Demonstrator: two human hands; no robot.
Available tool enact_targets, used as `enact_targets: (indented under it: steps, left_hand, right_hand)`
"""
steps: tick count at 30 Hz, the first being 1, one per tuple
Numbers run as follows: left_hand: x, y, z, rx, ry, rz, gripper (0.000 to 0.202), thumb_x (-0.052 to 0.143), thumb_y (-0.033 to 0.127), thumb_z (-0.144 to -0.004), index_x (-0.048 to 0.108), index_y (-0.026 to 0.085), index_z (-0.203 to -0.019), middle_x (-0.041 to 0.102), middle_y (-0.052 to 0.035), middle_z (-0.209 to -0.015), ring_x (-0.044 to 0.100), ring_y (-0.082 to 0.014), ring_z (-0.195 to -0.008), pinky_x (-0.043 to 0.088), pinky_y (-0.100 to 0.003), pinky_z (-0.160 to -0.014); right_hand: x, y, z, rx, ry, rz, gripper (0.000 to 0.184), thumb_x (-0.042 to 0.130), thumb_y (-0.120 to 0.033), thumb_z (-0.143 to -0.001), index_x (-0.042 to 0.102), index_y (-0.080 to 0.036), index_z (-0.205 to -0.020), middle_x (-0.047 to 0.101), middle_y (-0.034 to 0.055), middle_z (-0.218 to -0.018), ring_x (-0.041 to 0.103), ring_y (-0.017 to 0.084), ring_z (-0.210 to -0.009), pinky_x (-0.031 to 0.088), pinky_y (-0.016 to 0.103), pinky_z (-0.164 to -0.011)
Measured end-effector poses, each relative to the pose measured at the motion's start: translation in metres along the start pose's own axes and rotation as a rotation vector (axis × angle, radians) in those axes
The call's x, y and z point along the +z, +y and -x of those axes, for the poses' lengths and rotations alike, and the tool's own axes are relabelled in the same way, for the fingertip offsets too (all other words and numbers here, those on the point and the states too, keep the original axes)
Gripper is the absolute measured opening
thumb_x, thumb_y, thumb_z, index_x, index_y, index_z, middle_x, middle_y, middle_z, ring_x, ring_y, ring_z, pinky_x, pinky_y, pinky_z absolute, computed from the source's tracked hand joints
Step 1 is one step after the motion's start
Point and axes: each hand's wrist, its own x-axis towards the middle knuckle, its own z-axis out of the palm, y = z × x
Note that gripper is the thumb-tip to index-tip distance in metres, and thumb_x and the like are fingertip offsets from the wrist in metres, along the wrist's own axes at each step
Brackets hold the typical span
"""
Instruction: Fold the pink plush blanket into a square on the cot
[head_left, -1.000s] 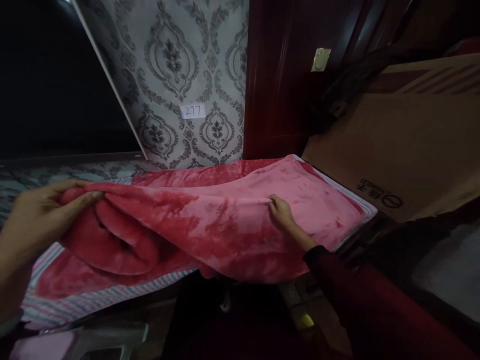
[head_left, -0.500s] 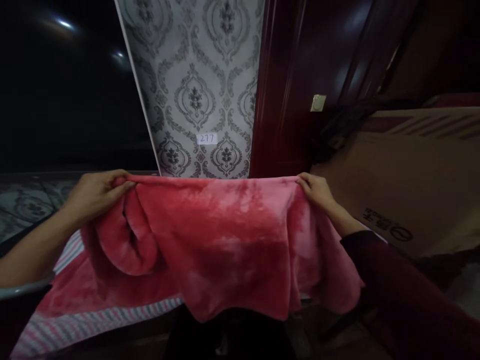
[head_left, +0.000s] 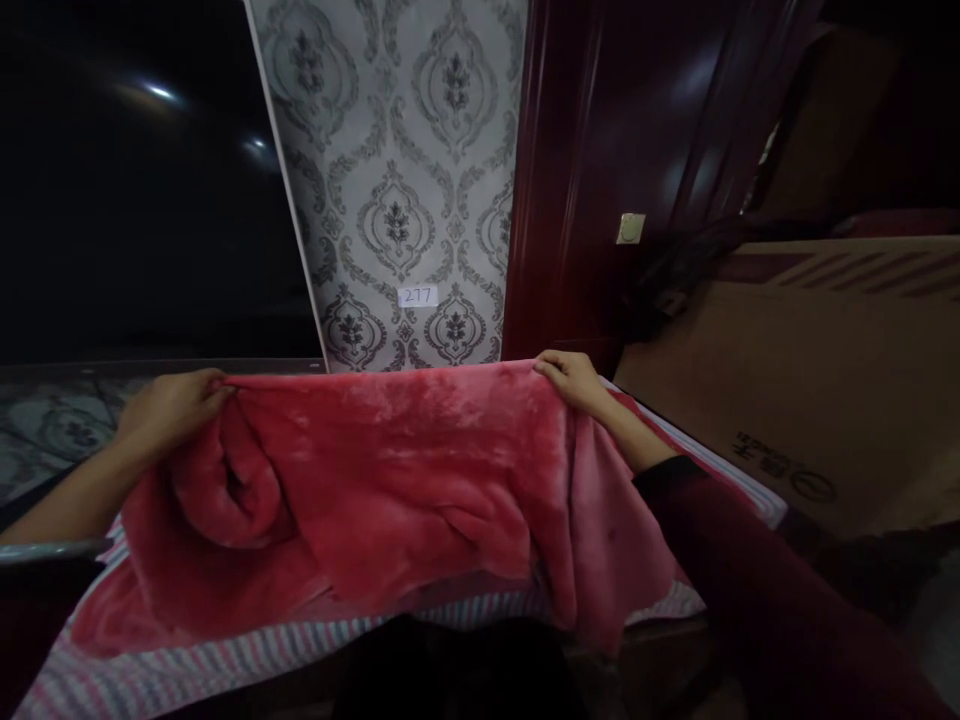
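A plush red-pink blanket point(head_left: 405, 470) is stretched between my two hands, its upper edge pulled nearly straight. My left hand point(head_left: 176, 405) pinches the edge at the left, thumb and fingers closed on it. At the other end my right hand point(head_left: 574, 380) grips the same edge. Below my left hand the fabric curls into a thick rolled fold. The lower part droops and rests on a striped cloth point(head_left: 247, 655) spread beneath it.
Behind stands a patterned wall point(head_left: 394, 130) with a small paper label point(head_left: 418, 296) reading 277. A large dark screen point(head_left: 142, 200) fills the left. On the right are a dark red door point(head_left: 577, 150) and a big cardboard box point(head_left: 810, 370).
Both hands have shifted a little left and lower, the right one more. The blanket's bottom now settles onto the striped cloth with more folds. The view has tilted slightly up.
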Motion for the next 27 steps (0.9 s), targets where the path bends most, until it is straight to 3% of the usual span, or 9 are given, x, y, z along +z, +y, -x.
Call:
enact_targets:
  steps: [6,12,18,22,27]
  left_hand:
    - [0.025,-0.003,-0.002,0.057,-0.044,-0.026,0.038,0.041,0.042,-0.092,0.068,0.014,-0.094,0.071,-0.0142,-0.093,0.062,-0.0259,-0.079,0.037,-0.029,-0.066]
    - [0.058,-0.011,-0.006,0.073,-0.14,-0.037,0.038,0.045,0.042,-0.09,0.069,0.013,-0.095,0.072,-0.0144,-0.096,0.063,-0.0245,-0.082,0.04,-0.029,-0.07]
    - [0.065,-0.021,-0.005,0.065,-0.178,-0.118,0.046,0.04,0.042,-0.094,0.069,0.009,-0.109,0.073,-0.0132,-0.101,0.062,-0.0228,-0.082,0.045,-0.028,-0.073]
    - [0.066,-0.021,-0.001,0.071,-0.202,-0.15,0.052,0.036,0.043,-0.096,0.067,0.008,-0.12,0.071,-0.0132,-0.108,0.061,-0.0227,-0.087,0.048,-0.03,-0.079]
    - [0.071,-0.023,-0.005,0.043,-0.266,-0.182,0.057,0.03,0.045,-0.098,0.063,0.007,-0.126,0.07,-0.0175,-0.112,0.063,-0.0268,-0.087,0.049,-0.035,-0.079]
  right_hand:
    - [0.035,0.009,0.008,0.094,-0.175,-0.116,0.023,0.055,-0.036,-0.08,0.065,-0.02,-0.067,0.065,0.0011,-0.068,0.057,0.018,-0.07,0.043,0.028,-0.067]
    - [0.091,0.034,0.051,0.232,-0.331,-0.158,0.025,0.055,-0.034,-0.075,0.052,-0.02,-0.054,0.055,-0.0022,-0.057,0.048,0.014,-0.06,0.036,0.024,-0.057]
    - [0.134,0.05,0.09,0.306,-0.359,-0.187,0.029,0.055,-0.038,-0.076,0.05,-0.021,-0.053,0.052,-0.0026,-0.054,0.046,0.013,-0.057,0.036,0.024,-0.055]
    - [0.137,0.054,0.106,0.321,-0.297,-0.171,0.021,0.053,-0.034,-0.08,0.063,-0.021,-0.068,0.068,0.003,-0.072,0.06,0.019,-0.072,0.048,0.03,-0.072]
    - [0.107,0.049,0.144,0.267,-0.131,-0.034,0.023,0.052,-0.035,-0.088,0.071,-0.021,-0.088,0.072,0.0107,-0.097,0.063,0.027,-0.095,0.049,0.041,-0.09]
